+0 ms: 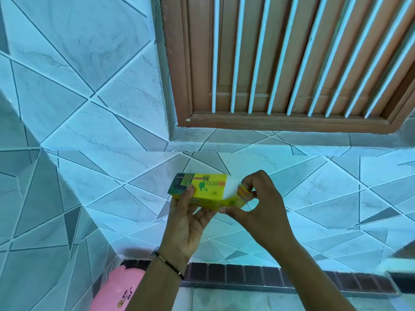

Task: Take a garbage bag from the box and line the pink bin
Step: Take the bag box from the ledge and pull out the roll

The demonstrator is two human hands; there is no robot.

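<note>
A yellow and green garbage bag box (202, 187) is held up in front of the tiled wall. My left hand (188, 221) grips the box from below, thumb on its front face. My right hand (258, 198) pinches the opened flap at the box's right end, where the white inside shows. The pink bin (116, 290) stands on the floor at the lower left, partly hidden behind my left forearm. No bag can be seen outside the box.
A brown wooden window frame (292, 122) with white bars fills the upper right above a tiled ledge. Grey and white tiled walls meet in a corner at the left. A dark tile strip (247, 274) runs along the floor.
</note>
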